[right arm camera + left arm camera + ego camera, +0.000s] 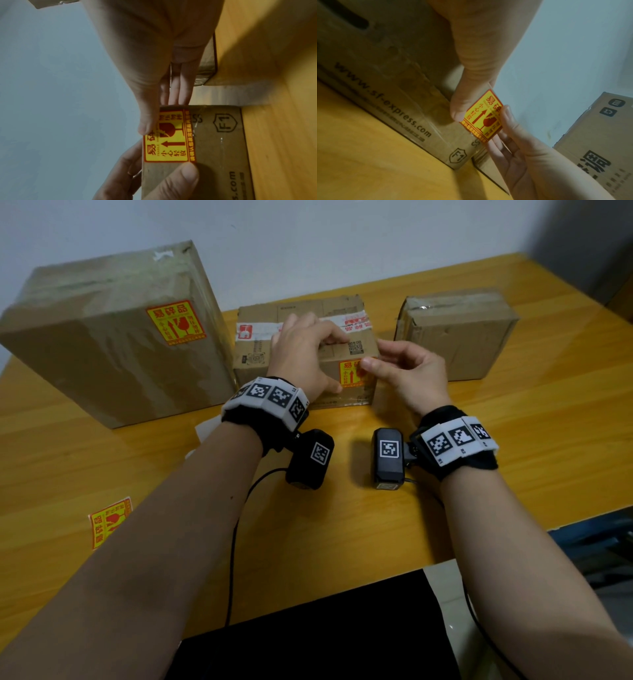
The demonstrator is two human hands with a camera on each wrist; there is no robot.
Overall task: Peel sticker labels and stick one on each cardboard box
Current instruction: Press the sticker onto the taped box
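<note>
Three cardboard boxes stand in a row on the wooden table [531,474]. The large left box [102,354] carries a yellow-and-red fragile sticker [175,322]. The middle box [260,354] has another such sticker [349,375] at the top right corner of its front face. My left hand [301,354] grips this box, fingers curled over its top edge and thumb [185,175] on the front beside the sticker [171,146]. My right hand [400,368] presses its thumb [147,125] on the sticker's corner [481,119], fingers straight along the box's right side. The right box [459,337] shows no sticker.
A further sticker on its backing [109,520] lies at the table's left front. A white scrap of backing paper [205,428] sits under my left wrist. Cables trail from both wrist cameras toward the near table edge. A wall rises close behind the boxes.
</note>
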